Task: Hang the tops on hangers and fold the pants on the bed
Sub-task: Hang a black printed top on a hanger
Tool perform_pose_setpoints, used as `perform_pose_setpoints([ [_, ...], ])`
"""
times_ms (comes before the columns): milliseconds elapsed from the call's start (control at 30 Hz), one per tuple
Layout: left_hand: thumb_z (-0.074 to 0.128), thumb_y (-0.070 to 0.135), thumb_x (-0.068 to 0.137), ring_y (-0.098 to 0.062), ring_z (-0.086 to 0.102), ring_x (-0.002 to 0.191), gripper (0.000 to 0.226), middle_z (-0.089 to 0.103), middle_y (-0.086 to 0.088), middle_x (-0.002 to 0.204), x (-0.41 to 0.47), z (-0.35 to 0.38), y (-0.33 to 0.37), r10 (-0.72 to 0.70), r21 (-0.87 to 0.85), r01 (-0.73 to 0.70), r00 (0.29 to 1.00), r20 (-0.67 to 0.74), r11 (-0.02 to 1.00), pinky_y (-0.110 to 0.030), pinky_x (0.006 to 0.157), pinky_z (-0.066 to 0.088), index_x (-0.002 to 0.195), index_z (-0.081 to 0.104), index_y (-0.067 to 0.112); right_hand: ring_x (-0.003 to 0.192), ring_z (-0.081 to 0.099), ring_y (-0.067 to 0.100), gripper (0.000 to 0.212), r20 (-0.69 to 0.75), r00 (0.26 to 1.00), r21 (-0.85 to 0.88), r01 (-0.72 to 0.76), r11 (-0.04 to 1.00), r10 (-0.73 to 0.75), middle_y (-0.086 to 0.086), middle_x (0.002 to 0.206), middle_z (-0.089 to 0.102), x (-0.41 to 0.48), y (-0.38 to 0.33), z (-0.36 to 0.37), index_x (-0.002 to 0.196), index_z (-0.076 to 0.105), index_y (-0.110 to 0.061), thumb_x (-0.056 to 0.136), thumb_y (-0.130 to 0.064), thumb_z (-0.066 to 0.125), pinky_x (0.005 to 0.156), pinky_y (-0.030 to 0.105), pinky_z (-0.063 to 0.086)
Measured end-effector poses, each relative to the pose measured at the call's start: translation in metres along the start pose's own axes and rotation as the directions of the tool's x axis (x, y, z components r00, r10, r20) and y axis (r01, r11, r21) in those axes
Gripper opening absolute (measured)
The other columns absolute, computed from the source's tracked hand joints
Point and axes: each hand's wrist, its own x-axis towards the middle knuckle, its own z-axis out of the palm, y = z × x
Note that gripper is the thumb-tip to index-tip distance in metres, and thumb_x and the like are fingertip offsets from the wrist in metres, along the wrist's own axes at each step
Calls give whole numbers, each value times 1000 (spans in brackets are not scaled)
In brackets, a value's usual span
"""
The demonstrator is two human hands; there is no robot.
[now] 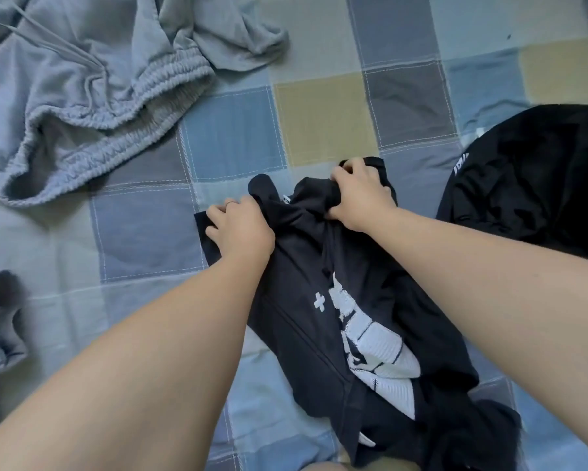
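A black top with a white print (319, 321) lies crumpled on the checked bed cover, stretching from the middle toward the near edge. My left hand (240, 227) grips its far left part, fingers curled into the fabric. My right hand (360, 195) is closed on the bunched far end of the same top, near what looks like the collar with a small label. Grey pants with an elastic waistband and drawstrings (82, 93) lie spread at the far left. No hanger is in view.
A second black garment with white lettering (530, 178) lies at the right edge. More grey cloth (0, 328) is bunched at the near left. The checked bed cover (323, 120) shows between the garments.
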Motion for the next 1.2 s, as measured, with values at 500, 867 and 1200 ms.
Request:
perform_pose_setpoints([
  [500,50,20,93,-37,59,89,7,58,-8,91,-193,-2,-39,179,-194,-145,968,174,970,-46,72,53,93,53,14,82,58,24,38,49,963,460,-257,850,264,-4,84,55,-258,70,-19,69,52,-23,83,-54,68,76,43,49],
  [867,70,63,74,-12,66,88,44,70,18,92,-370,-75,17,493,-267,-423,813,311,866,-35,71,55,107,58,35,84,59,-5,16,-80,966,816,-77,572,245,-3,100,58,-472,146,-106,88,68,-20,84,-31,79,73,13,43],
  [1200,71,21,88,-20,53,74,26,55,7,75,-550,-76,57,673,-173,-656,736,68,735,-28,58,35,76,48,29,61,32,11,38,-517,831,787,368,496,203,-9,63,33,-659,236,-127,66,38,-17,90,-40,57,57,26,30],
])
